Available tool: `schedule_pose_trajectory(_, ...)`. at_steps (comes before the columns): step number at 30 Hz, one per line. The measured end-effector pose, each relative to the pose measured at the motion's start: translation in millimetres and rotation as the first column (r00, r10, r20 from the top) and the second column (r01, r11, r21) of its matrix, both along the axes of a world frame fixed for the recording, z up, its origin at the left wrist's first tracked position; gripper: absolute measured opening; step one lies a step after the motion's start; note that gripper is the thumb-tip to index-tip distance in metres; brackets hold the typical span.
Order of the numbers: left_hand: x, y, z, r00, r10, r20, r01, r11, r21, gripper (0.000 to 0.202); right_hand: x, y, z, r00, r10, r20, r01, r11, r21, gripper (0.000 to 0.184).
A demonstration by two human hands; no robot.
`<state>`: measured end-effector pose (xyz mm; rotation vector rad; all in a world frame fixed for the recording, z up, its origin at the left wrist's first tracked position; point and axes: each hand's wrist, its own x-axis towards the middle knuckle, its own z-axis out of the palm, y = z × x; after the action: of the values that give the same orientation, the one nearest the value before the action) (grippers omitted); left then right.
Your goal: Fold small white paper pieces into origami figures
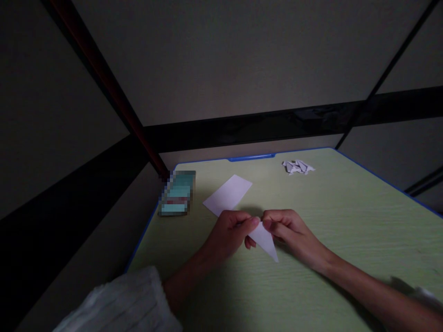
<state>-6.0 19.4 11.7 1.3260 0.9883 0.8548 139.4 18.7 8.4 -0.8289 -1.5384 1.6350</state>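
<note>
A small folded white paper piece (266, 242) with a pointed lower tip is held just above the green table (346, 221). My left hand (230, 233) pinches its upper left edge with thumb and fingers. My right hand (289, 230) is closed on its upper right edge, fingertips meeting those of the left hand. A flat white paper sheet (227, 194) lies on the table right behind my hands.
A small pile of folded white paper pieces (297, 167) sits near the table's far edge. A teal box or pack (177, 192) lies at the far left corner. The table has a blue rim (251, 157); dark frame bars and a wall stand behind it.
</note>
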Motion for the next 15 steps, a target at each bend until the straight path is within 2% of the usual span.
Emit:
schedule_pose_trajectory(3, -1.9, 1.3, 1.3, 0.998, 0.058, 0.041, -0.055, 0.996, -0.066, 0.026, 1.0, 0.8, -2.3, 0.994, -0.111, -0.019, 0.112, 0.993, 0.035, 0.030)
schedule_pose_trajectory(5, -3.6, 2.5, 1.9, 0.987, 0.126, 0.095, -0.113, 0.985, -0.130, 0.021, 1.1, 2.6, -5.9, 0.990, -0.135, -0.038, 0.137, 0.990, 0.044, 0.033)
schedule_pose_trajectory(8, -5.1, 3.6, 1.7, 0.960, 0.211, 0.183, -0.166, 0.959, -0.230, 0.015, 0.4, 6.0, -11.5, 0.991, -0.064, -0.114, 0.072, 0.996, 0.060, 0.032)
schedule_pose_trajectory(15, -5.0, 4.6, 0.1, 0.929, 0.264, 0.259, -0.173, 0.929, -0.329, 0.013, 0.4, 6.8, -11.3, 0.971, 0.012, -0.239, -0.009, 1.000, 0.010, 0.023)
